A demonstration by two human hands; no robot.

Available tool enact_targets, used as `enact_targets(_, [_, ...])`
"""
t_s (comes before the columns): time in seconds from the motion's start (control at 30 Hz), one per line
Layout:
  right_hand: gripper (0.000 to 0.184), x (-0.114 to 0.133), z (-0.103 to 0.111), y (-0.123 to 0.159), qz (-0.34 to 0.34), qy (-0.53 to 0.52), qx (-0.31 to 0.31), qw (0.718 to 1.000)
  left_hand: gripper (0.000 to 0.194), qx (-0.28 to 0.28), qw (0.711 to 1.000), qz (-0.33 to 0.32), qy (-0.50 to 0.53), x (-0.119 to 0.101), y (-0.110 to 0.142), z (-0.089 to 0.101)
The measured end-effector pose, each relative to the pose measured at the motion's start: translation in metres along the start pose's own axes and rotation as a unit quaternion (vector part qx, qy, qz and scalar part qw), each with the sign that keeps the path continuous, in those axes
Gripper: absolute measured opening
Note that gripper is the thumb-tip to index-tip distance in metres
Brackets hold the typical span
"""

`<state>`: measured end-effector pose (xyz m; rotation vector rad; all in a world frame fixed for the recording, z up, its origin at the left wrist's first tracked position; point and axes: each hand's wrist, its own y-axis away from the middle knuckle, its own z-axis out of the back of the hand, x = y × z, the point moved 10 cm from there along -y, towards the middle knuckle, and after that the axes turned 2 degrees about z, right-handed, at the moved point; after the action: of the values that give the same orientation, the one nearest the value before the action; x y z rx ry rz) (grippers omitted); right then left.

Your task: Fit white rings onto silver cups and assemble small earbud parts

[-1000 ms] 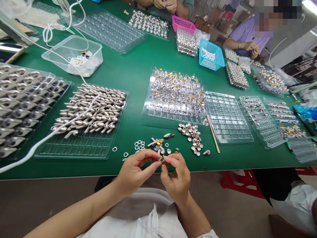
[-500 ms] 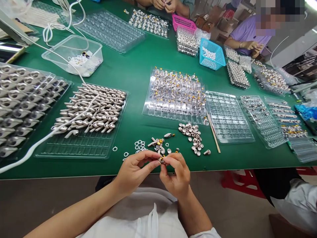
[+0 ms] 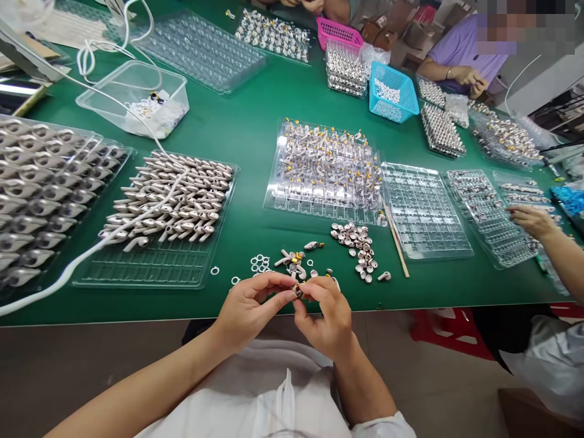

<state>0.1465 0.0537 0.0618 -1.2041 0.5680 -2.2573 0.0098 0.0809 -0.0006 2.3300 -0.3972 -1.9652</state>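
Note:
Between my two hands, just over the table's front edge, is a small earbud part (image 3: 298, 290) with a dark and yellow inside. My left hand (image 3: 249, 309) pinches it from the left with thumb and forefinger. From the other side my right hand (image 3: 327, 313) grips the same part with its fingertips, which partly cover it. Right behind my fingers lies a loose pile of earbud stems with yellow flex strips (image 3: 294, 261). White rings (image 3: 260, 263) are scattered to its left. Small round earbud caps (image 3: 358, 243) lie in a heap to its right.
A clear tray of earbud parts (image 3: 326, 164) stands behind the loose pieces. Another tray (image 3: 168, 201) on the left holds beige earbud shells, crossed by a white cable (image 3: 86, 258). A thin wooden stick (image 3: 399, 246) lies right. A co-worker's hand (image 3: 531, 220) reaches over the right-hand trays.
A co-worker's arm has come in from the right over the trays. The whole view has shifted slightly. My hands keep holding the earbud part in nearly the same place.

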Motion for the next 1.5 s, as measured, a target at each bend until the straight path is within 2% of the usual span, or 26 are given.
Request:
enact_targets(0.2, [0.028, 0.003, 0.000, 0.000, 0.001, 0.009, -0.001, 1.000, 0.012, 0.009, 1.000, 0.015, 0.020, 0.005, 0.001, -0.001])
enact_targets(0.4, [0.034, 0.006, -0.001, 0.006, -0.018, 0.023, -0.013, 0.999, 0.014, 0.005, 0.999, 0.035, 0.041, 0.008, 0.000, -0.001])
enact_targets(0.6, [0.038, 0.005, 0.002, 0.005, -0.041, -0.024, -0.033, 0.998, 0.016, 0.007, 0.996, 0.069, 0.064, 0.008, 0.000, -0.004])
enact_targets(0.8, [0.047, 0.010, 0.000, 0.008, -0.002, 0.020, -0.031, 0.999, 0.017, -0.001, 0.992, 0.095, 0.080, 0.006, -0.001, -0.006])
enact_targets(1.0, [0.042, 0.012, -0.001, 0.007, 0.007, 0.029, -0.043, 0.999, 0.014, -0.008, 0.989, 0.127, 0.080, 0.008, -0.002, -0.007])
enact_targets(1.23, [0.037, 0.010, -0.002, 0.008, 0.001, 0.033, -0.077, 0.996, 0.016, -0.032, 0.990, 0.127, 0.050, 0.006, -0.003, -0.007])
enact_targets(1.5, [0.038, 0.017, -0.004, 0.005, 0.062, 0.085, -0.046, 0.993, 0.018, -0.042, 0.991, 0.123, 0.014, 0.002, -0.004, -0.003])
